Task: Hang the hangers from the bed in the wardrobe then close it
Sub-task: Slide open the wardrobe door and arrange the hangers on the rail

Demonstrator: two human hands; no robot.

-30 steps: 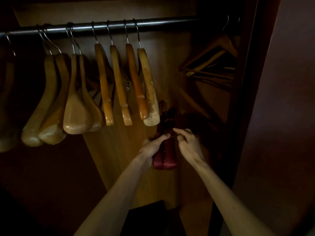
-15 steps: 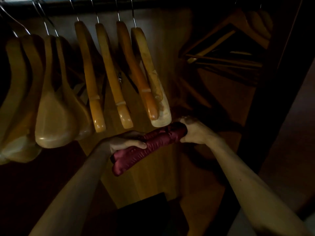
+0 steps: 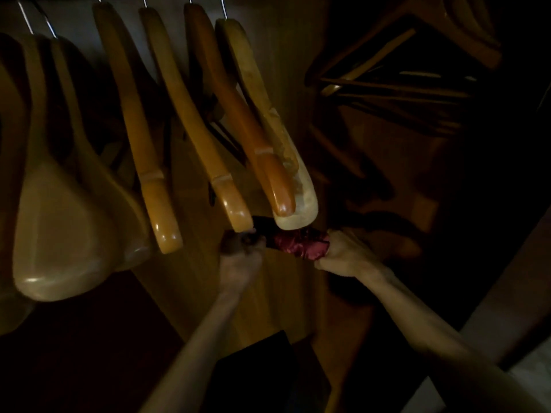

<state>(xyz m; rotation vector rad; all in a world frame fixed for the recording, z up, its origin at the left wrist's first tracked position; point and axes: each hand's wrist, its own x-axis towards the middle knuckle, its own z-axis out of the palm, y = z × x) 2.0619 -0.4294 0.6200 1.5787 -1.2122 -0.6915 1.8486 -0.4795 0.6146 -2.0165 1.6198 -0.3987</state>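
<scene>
The right hand (image 3: 343,254) is curled tight round one end of a dark red padded hanger (image 3: 298,244), its fingers wrapped over the satin. The left hand (image 3: 243,248) grips the other end, though that side is in shadow and blurred — how its fingers lie there cannot be made out. The hanger lies roughly level between the two hands, inside the wardrobe, just under the tips of the hanging row.

Directly above the red hanger hangs a pale wooden hanger (image 3: 286,174), its lower end almost touching the satin, with an orange-brown hanger (image 3: 265,150) pressed against its left face. Further left of the red hanger hang two more slim wooden hangers (image 3: 185,114), and beyond them broad-shouldered hangers (image 3: 65,222), big and blurred near the camera. Up and to the right of the red hanger, a cluster of dark wooden hangers (image 3: 396,79) sits deep in shadow. Behind the hands stands the wardrobe's wooden back panel (image 3: 286,293) — lit warm in the middle.
</scene>
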